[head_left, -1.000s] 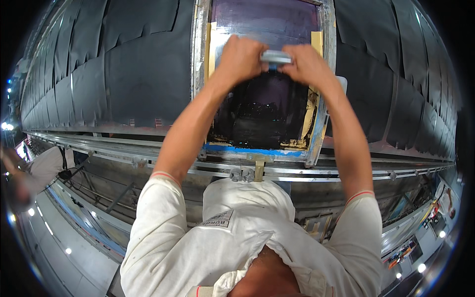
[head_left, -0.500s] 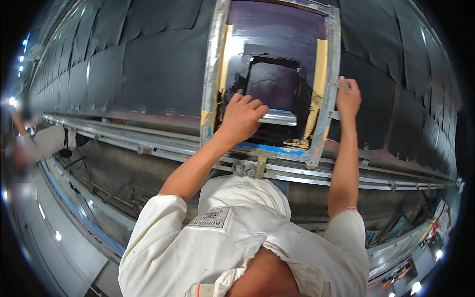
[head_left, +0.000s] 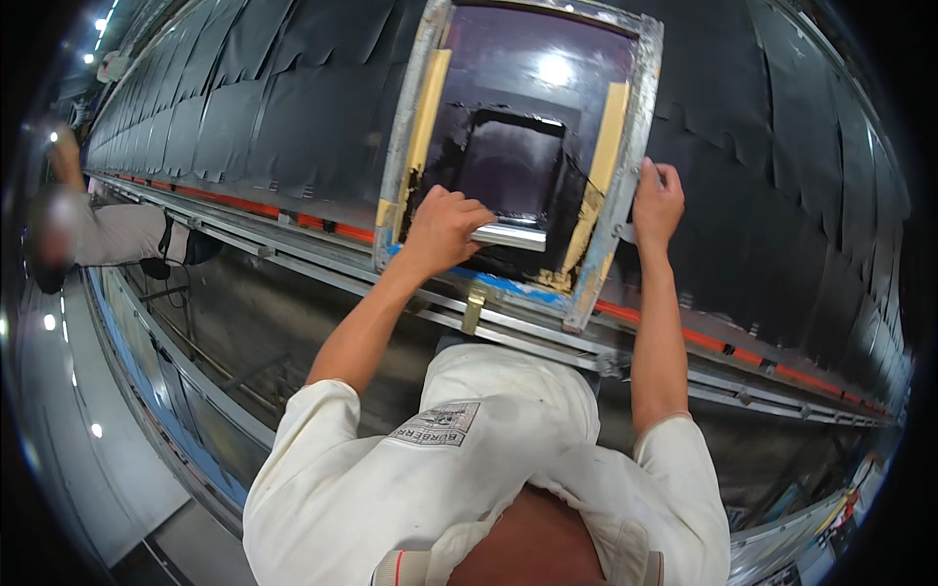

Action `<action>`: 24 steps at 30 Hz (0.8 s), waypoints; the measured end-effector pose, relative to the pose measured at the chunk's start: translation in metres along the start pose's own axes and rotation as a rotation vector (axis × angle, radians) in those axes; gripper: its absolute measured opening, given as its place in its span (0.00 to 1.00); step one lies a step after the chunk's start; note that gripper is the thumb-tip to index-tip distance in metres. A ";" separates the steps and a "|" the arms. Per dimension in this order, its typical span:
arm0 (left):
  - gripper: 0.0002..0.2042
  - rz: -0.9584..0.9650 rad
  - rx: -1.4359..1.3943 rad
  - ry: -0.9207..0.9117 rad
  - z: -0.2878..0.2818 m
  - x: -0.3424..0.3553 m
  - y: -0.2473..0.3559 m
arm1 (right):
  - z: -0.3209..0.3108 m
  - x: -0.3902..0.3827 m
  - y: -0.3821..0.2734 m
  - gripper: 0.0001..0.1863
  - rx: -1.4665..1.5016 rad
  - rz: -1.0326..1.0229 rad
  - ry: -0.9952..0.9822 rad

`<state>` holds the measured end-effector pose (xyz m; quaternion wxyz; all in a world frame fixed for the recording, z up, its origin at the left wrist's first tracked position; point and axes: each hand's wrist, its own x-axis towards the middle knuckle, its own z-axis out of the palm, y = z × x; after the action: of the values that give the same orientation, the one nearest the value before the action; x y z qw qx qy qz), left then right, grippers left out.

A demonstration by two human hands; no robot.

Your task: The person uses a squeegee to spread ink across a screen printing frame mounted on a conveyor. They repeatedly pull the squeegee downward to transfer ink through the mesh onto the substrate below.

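A screen-printing frame [head_left: 647,68] with a worn metal border lies over the long table in front of me. Dark ink surrounds a rectangular window [head_left: 508,171] in its mesh. My left hand [head_left: 445,230] is closed round the left end of a metal squeegee [head_left: 518,237], which lies crosswise just below that window. Its fingers hide the gripped end. At the frame's right rail, my right hand [head_left: 658,202] has its fingers bent against the outer side, gripping it. Yellow tape [head_left: 610,122] runs along the inside of the rail.
Overlapping black sheets [head_left: 322,107] cover the table on both sides. Metal rails [head_left: 342,273] run along its near edge, and a brass-coloured bracket [head_left: 473,311] sticks out below the frame. Another person [head_left: 127,239] is at the far left, beside the same table.
The view has turned, and the frame appears tilted and farther left. The squeegee shows a narrower face, still near the window's lower edge. Both hands keep their holds.
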<state>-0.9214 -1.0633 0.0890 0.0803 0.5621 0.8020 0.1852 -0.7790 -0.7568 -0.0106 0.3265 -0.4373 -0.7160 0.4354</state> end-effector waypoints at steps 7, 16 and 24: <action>0.11 -0.001 -0.064 -0.058 -0.022 -0.045 -0.075 | 0.053 -0.025 -0.059 0.17 -0.126 0.158 -0.034; 0.11 0.027 -0.076 -0.008 -0.025 0.091 -0.137 | 0.048 -0.009 -0.065 0.18 -0.538 0.187 -0.252; 0.14 -0.044 -0.070 -0.168 -0.047 0.152 -0.155 | 0.128 0.043 -0.191 0.21 -0.538 -0.351 -0.972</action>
<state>-1.1261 -0.9781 0.0837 0.1707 0.5549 0.7976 0.1636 -0.9706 -0.8065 0.1148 -0.0951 -0.1298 -0.9308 0.3282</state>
